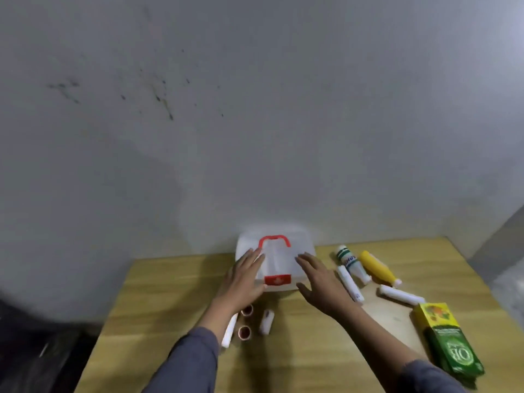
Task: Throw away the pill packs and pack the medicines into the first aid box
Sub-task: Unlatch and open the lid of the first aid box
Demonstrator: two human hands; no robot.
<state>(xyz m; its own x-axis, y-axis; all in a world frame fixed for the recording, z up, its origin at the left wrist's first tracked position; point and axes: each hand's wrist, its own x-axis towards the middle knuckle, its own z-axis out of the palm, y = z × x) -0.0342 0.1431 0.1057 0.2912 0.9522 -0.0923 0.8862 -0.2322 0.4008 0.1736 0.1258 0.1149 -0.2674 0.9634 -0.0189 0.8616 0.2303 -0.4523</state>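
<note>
First aid box (pixel 276 266), translucent white with red handle and red latch, closed, at the far edge of the tabletop (pixel 175 282), against the wall. Left hand (pixel 245 280) flat against the box's left side, fingers spread and extended, thumb low near the front corner. Right hand (pixel 317 276) open over the right side, fingers splayed; contact with the box not certain. Neither hand closed on anything.

Medicines loose on the wood. Toward the right edge: green-and-white bottle (pixel 351 263), yellow bottle (pixel 380 268), two white tubes (pixel 350 283) and (pixel 401 295), green carton (pixel 448 344) near the near-right corner. In front of the box, partly under the left forearm: white tube (pixel 229 330), two small round pots (pixel 245 321), small white vial (pixel 266 321). Pill packs not identifiable; no bin in view.

Step in hand, judged: opening the box. Brace both sides evenly, slide box slightly off the wall for lid clearance, release red latch with a thumb, lift lid straight. Avoid sweeping forearm into the pots.
</note>
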